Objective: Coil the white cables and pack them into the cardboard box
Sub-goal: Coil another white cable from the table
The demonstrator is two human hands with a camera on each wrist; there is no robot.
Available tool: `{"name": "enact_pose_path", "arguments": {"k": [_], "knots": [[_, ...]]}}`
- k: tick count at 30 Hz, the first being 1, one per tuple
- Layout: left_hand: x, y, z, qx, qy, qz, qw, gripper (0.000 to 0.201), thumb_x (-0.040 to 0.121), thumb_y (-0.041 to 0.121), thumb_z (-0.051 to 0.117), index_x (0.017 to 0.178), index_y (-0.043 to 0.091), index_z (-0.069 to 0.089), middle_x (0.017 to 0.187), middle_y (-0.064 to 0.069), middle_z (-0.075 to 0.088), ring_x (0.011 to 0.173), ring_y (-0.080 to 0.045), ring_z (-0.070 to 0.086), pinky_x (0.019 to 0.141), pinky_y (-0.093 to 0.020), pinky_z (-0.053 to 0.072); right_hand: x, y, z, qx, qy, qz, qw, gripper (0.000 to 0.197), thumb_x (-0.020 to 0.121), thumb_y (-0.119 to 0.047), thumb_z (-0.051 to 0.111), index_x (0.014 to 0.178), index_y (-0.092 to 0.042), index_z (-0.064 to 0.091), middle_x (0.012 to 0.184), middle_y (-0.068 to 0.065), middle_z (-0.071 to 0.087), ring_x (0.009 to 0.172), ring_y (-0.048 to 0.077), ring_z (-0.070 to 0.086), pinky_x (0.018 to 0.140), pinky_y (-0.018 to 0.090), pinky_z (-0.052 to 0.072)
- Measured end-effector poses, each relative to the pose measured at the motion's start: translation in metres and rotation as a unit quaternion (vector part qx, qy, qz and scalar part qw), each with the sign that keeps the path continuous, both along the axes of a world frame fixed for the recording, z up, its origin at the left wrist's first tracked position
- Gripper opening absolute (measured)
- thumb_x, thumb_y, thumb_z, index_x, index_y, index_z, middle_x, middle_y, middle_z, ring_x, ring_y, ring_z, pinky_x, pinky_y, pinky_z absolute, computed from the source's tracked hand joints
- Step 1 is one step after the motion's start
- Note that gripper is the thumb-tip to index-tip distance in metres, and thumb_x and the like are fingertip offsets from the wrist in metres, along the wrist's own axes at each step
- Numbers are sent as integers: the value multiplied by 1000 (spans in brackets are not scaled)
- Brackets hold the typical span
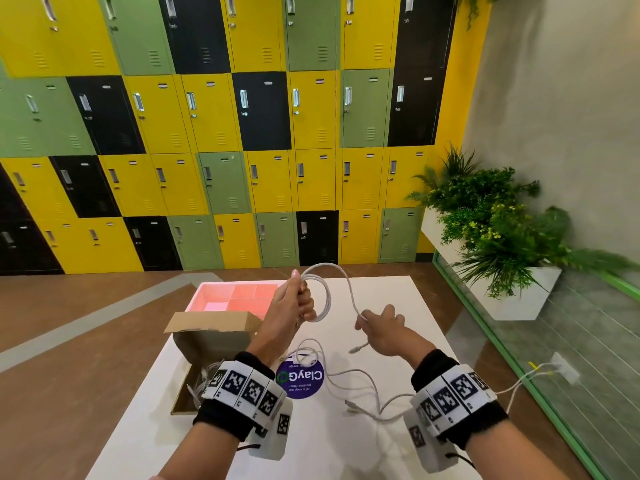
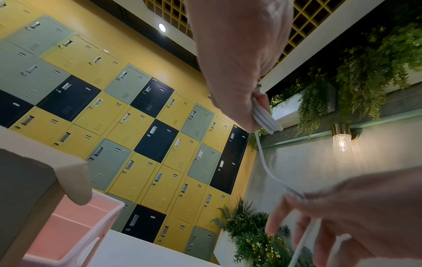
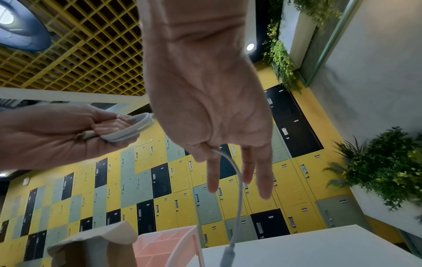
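My left hand (image 1: pixel 298 299) is raised above the white table (image 1: pixel 408 299) and grips several loops of a white cable (image 1: pixel 325 299), the coil (image 2: pixel 266 117) bunched in its fist (image 3: pixel 128 130). The free strand arcs right to my right hand (image 1: pixel 372 325), which pinches it between thumb and forefinger near the plug end (image 1: pixel 355 348); the other fingers (image 3: pixel 262 180) stretch out straight. The plug (image 3: pixel 227 256) dangles below. More loose white cables (image 1: pixel 363 389) lie on the table in front of me. The open cardboard box (image 1: pixel 214 341) stands at left with white cable (image 1: pixel 202 379) inside.
A pink divided tray (image 1: pixel 239 296) sits behind the box. A round purple sticker (image 1: pixel 300 379) lies on the table between my wrists. Planters with green plants (image 1: pixel 491 230) stand right, lockers (image 1: pixel 242 133) ahead. A white wire (image 1: pixel 519 382) trails off to the right.
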State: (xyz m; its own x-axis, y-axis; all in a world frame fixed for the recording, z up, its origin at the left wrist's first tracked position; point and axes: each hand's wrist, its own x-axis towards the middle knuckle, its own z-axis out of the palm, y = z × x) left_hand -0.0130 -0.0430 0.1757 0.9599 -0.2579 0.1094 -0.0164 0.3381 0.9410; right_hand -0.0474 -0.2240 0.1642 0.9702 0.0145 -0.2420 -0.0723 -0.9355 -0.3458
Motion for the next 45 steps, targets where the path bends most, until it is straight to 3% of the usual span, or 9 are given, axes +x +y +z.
{"name": "enact_pose_path", "arguments": {"k": [4, 6, 9, 18, 29, 32, 36, 39, 45], "knots": [[-1, -3, -5, 22, 15, -19, 999, 38, 104, 35, 28, 71, 16, 35, 54, 8, 22, 46, -6, 20, 45, -19, 20, 12, -6, -2, 226, -104, -96, 964, 26, 101, -15, 30, 96, -10, 55, 89, 11, 51, 73, 22, 49, 61, 26, 43], [-1, -4, -9, 32, 16, -26, 999, 39, 103, 38, 29, 70, 18, 33, 55, 7, 21, 47, -6, 19, 45, -19, 20, 14, -8, 1, 337, -136, -141, 921, 26, 101, -13, 36, 91, -4, 58, 77, 9, 55, 68, 22, 53, 61, 28, 49], [-3, -5, -13, 55, 6, -40, 998, 39, 100, 43, 33, 69, 21, 27, 58, 5, 18, 50, -9, 16, 45, -20, 20, 16, -9, 7, 456, -160, -173, 858, 19, 98, -9, 47, 88, -1, 60, 83, 18, 61, 67, 22, 59, 68, 30, 56], [-8, -5, -14, 37, 50, -75, 995, 41, 104, 38, 27, 67, 18, 31, 54, 6, 22, 47, -7, 18, 45, -21, 17, 21, -18, 25, 601, -233, -233, 728, 12, 95, -4, 52, 102, 2, 59, 81, 11, 63, 68, 17, 63, 60, 17, 57], [-14, -12, -16, 8, 85, -167, 982, 43, 103, 36, 27, 65, 17, 31, 52, 6, 23, 40, -4, 21, 41, -17, 20, 14, -1, 18, 625, -118, -205, 744, 5, 94, 3, 51, 92, -2, 53, 70, 16, 61, 43, 9, 61, 48, 17, 53], [-12, -15, -17, 24, 76, -157, 984, 43, 104, 35, 27, 65, 17, 31, 52, 7, 23, 41, -5, 20, 41, -17, 19, 6, 9, 18, 615, -37, -174, 768, 6, 96, 1, 46, 95, -2, 51, 72, 15, 59, 54, 17, 61, 50, 20, 54], [-8, -16, -21, 55, 59, -118, 990, 42, 104, 35, 28, 66, 18, 31, 52, 9, 24, 44, -5, 19, 42, -17, 18, 1, 17, 19, 576, 65, -95, 809, 21, 100, -7, 36, 99, -5, 57, 75, 10, 59, 68, 19, 56, 66, 27, 51], [-7, -14, -21, 77, 29, -93, 992, 41, 104, 34, 27, 66, 19, 31, 52, 10, 26, 46, -6, 19, 44, -18, 19, 1, 20, 19, 557, 100, -86, 820, 23, 101, -24, 37, 101, -15, 58, 74, 3, 61, 70, 15, 54, 68, 28, 39], [-6, -11, -22, 92, 5, -65, 994, 41, 104, 34, 28, 66, 20, 32, 55, 8, 25, 51, -8, 19, 49, -24, 16, 0, 21, 15, 569, 107, -61, 813, 28, 97, -32, 37, 110, -17, 57, 77, 4, 64, 75, 14, 56, 77, 34, 32]]}}
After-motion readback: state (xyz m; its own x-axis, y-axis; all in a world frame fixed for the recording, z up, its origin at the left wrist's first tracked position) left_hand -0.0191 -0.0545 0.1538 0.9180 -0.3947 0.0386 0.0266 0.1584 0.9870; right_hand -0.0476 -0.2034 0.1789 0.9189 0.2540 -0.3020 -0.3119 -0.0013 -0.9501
